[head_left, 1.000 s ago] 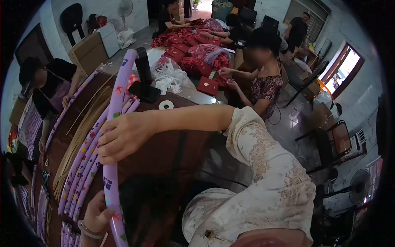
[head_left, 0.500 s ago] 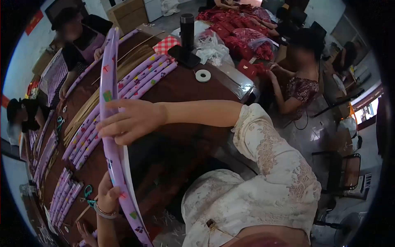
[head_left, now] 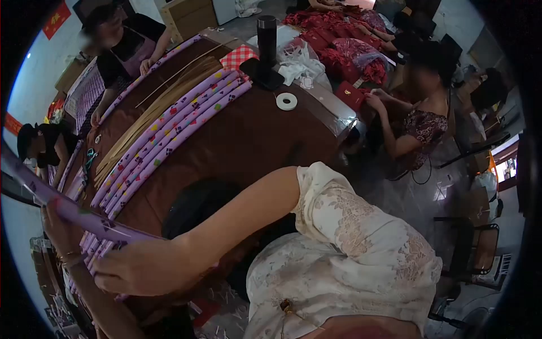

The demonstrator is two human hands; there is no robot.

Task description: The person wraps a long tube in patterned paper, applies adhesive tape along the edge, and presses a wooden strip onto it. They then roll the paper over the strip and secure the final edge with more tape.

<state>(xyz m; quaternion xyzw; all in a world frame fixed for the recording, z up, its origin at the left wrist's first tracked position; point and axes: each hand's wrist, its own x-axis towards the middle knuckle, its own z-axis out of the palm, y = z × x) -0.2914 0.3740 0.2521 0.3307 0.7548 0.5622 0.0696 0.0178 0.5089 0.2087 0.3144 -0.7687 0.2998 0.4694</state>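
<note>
Slanting across the lower left, a purple tube (head_left: 93, 222) lies in both of the person's hands, raised over the near part of the table (head_left: 231, 130); two holds set apart along its length probably steady something so long and slim. The left hand (head_left: 55, 229), near the edge of the view, has its grip closed round the tube. The right hand (head_left: 141, 265) is further along, fingers curled in; blur hides whether that grip pinches the tube or merely rests against it, so I cannot tell. Beneath, short tubes (head_left: 93, 250) lie bundled, partly covered by the hands. Further off, long tubes (head_left: 175, 131) lie side by side, an order that likely checks each from rolling. Tan strips (head_left: 132, 133) run beside them in the same direction, perhaps because their length suits that stretch of table. The tape roll (head_left: 280, 103) lies flat on its face, so it should not wander. The phone (head_left: 262, 74) lies just past the long tubes' ends, near the upright flask (head_left: 267, 39) and the checked cloth (head_left: 237, 58). Across the table, a co-worker (head_left: 129, 45) has hands on a second tube (head_left: 176, 52), seemingly to steady it along the far rim.
</note>
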